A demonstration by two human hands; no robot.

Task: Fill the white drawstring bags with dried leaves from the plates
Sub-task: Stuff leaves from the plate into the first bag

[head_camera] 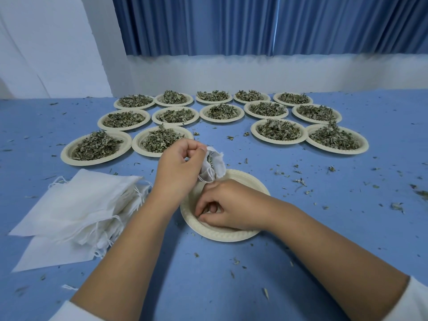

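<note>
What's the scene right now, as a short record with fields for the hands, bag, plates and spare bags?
bag: part-filled, leaves showing at its mouth
near plate: almost empty
left hand: holds bag above near plate's far rim
right hand: in near plate, fingers curled on leaves
full plates: fourteen, in three rows behind
spare bags: stacked flat, left of near plate
table: blue, strewn with leaf bits

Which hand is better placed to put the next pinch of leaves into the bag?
Right: the right hand gathers leaves in the near plate; the left hand is busy holding the bag.
</note>
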